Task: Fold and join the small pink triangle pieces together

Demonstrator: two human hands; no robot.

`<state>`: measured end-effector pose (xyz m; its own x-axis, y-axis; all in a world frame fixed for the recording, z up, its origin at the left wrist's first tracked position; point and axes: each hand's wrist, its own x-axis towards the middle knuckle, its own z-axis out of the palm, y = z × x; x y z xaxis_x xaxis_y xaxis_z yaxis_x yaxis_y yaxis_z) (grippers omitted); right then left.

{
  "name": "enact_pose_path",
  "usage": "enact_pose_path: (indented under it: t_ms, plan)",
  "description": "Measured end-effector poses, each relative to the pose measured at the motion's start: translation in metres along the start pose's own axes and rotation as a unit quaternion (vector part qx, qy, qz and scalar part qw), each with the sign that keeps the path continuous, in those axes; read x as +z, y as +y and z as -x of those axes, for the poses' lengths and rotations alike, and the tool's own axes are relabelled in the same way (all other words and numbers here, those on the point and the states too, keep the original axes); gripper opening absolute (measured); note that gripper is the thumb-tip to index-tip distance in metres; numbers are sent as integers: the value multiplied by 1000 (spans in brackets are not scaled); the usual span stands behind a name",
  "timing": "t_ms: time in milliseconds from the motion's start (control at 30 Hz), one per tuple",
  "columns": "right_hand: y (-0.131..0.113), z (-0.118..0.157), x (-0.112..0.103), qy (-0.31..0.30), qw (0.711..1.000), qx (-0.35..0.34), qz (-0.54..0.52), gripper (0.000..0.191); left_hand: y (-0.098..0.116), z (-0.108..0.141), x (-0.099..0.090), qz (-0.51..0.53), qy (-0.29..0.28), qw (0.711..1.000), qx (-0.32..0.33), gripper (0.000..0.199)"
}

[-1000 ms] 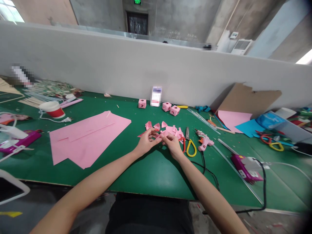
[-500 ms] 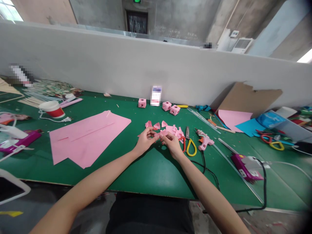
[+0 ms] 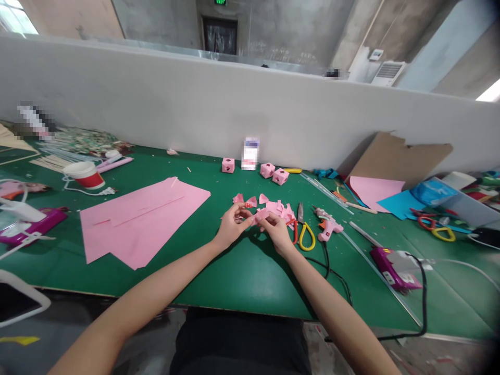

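Note:
Between my fingertips is a small piece of pink paper (image 3: 261, 214), held low over the green table. My left hand (image 3: 234, 225) pinches its left side and my right hand (image 3: 274, 229) pinches its right side. The fingers hide much of its shape. Just beyond the hands lie small folded pink paper pieces (image 3: 252, 200) and a heap of pink paper strips (image 3: 282, 209). Scissors (image 3: 307, 235) with one red and one yellow handle rest right of my right hand. A pink glue gun (image 3: 328, 226) lies further right.
Large pink paper sheets (image 3: 144, 224) lie to the left, near a paper cup (image 3: 83, 174). Pink paper cubes (image 3: 228, 165) stand at the back by the grey partition (image 3: 175, 109). On the right are a purple power strip (image 3: 394, 268), a black cord and leaning cardboard (image 3: 394, 159).
The pink paper piece has turned slightly between my fingertips, with small finger movements. Both arms stay nearly in place.

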<state>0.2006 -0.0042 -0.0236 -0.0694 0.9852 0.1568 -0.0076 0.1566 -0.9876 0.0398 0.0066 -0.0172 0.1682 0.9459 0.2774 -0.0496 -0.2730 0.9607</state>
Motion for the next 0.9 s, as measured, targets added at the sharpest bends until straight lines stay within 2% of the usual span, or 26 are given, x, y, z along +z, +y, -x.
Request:
enact_pose_path:
  t_ms: [533,900]
  plan:
    - [1,0,2,-29,999,-20,24,31,4,-1,0,18,15,999,-26,42]
    - [-1,1,3,-24,998,-25,44,31,1,-4,-1,53,24,997,-46,44]
